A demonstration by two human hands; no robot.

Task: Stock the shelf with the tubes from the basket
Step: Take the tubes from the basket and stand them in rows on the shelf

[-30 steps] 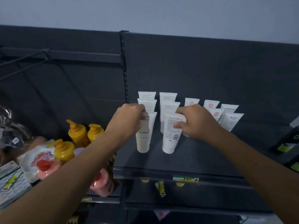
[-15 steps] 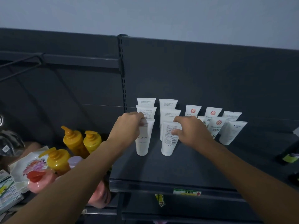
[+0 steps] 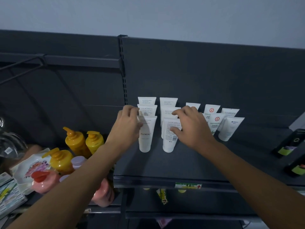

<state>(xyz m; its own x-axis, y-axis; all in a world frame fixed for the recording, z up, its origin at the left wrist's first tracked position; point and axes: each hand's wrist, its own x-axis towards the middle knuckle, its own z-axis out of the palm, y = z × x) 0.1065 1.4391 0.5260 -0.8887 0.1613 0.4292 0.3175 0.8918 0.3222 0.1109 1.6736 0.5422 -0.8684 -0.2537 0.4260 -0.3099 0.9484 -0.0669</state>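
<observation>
Several white tubes stand cap-down in rows on the dark shelf [image 3: 181,164]. My left hand [image 3: 127,124] pinches the top of the front-left tube marked FLORAL [image 3: 146,138], thumb on its face and fingers behind. My right hand [image 3: 191,129] holds the top of the front tube beside it [image 3: 169,141], the one with small print and a barcode, in the same way. Both tubes rest on the shelf. To the right stand tubes with a red emblem [image 3: 216,120] and plain ones [image 3: 230,129]. The basket is out of view.
Yellow pump bottles [image 3: 76,141], pink bottles [image 3: 44,182] and a flowered pack [image 3: 31,167] fill the lower shelf at left. Dark bottles with green labels [image 3: 288,144] lie at the right edge. A slotted upright [image 3: 123,71] divides the bays.
Both hands stayed on the two front tubes, and their fingers have spread a little. The shelf sits lower in view than a second ago.
</observation>
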